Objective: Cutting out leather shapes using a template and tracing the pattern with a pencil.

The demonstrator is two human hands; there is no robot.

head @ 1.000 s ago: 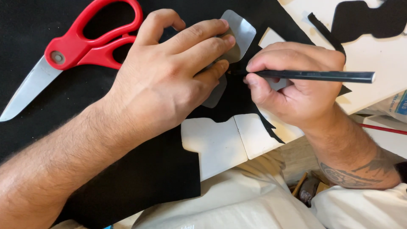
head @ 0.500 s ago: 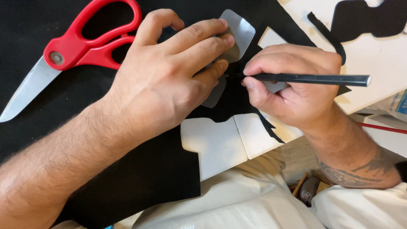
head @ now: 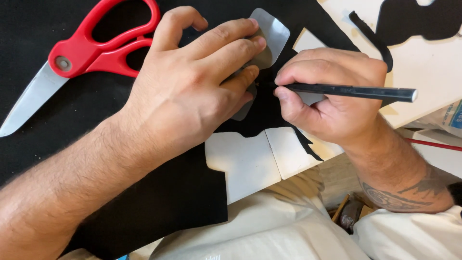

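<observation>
Step in hand: tracing around the grey template (head: 269, 36) on the black sheet (head: 159, 202), it seems.
Left hand (head: 192, 91): fingers spread flat, pressing the template onto the sheet; no closed grip.
Right hand (head: 332, 101): grip clenched on a black pencil (head: 351, 90), tip at the template edge.
Next move: calls for steady pressure so the template does not slip.
Nearby: red scissors (head: 91, 48) lie on the sheet, apart from both hands.
Hidden: pencil tip and most of the template are covered by the fingers; no traced line can be made out.
</observation>
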